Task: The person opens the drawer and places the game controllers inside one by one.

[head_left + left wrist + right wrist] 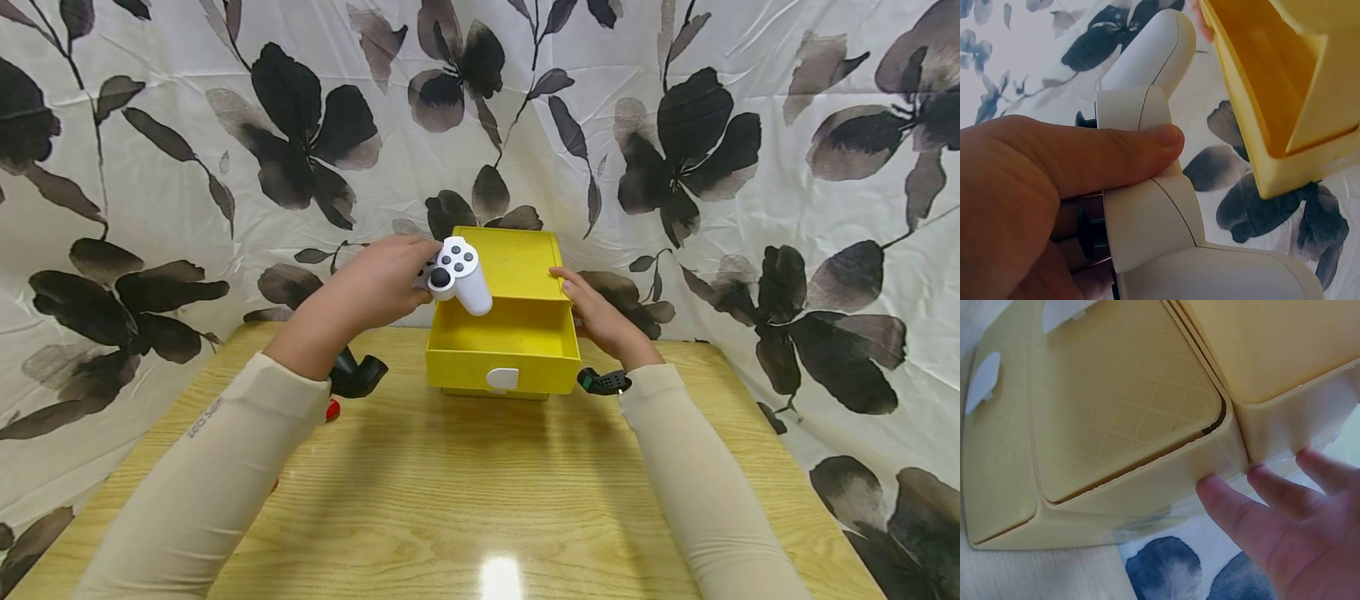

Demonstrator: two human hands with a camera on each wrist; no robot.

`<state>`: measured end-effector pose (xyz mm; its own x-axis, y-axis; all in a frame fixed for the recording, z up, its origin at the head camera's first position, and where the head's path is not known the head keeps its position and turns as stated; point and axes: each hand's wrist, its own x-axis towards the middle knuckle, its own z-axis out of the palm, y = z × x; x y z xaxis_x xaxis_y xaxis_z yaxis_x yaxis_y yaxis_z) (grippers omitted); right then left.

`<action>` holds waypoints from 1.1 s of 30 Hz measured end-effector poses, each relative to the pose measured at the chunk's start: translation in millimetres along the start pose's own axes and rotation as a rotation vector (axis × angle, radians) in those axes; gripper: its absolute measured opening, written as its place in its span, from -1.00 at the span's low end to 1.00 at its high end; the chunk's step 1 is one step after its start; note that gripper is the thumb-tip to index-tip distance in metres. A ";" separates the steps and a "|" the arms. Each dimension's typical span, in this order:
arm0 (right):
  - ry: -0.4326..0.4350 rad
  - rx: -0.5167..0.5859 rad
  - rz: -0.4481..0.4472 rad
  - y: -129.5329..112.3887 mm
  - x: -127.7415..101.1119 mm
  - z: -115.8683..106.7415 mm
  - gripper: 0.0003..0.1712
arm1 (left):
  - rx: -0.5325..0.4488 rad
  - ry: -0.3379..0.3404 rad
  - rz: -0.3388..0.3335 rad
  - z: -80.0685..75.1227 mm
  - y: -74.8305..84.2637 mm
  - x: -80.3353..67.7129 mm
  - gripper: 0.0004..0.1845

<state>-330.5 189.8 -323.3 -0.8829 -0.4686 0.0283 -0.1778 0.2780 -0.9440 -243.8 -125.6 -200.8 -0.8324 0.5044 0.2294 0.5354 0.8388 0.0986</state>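
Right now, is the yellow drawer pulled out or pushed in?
Pulled out: the drawer juts forward from its yellow box, its inside showing bare.

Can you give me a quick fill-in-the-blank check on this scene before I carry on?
1. The left hand holds a white ____ above the drawer's left edge.
2. The pulled-out drawer of the box is coloured ____.
3. The right hand rests its fingers against the box's ____ side.

Missing words: game controller; yellow; right
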 end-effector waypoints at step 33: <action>0.019 0.015 0.047 -0.8 2.9 0.5 -0.40 | -0.015 -0.097 0.104 19.6 42.6 37.2 -0.40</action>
<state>-332.6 187.8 -322.6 -0.8983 -0.4393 -0.0102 -0.1293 0.2866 -0.9493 -254.8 -67.1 -207.1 -0.7819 0.6063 0.1447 0.6209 0.7783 0.0939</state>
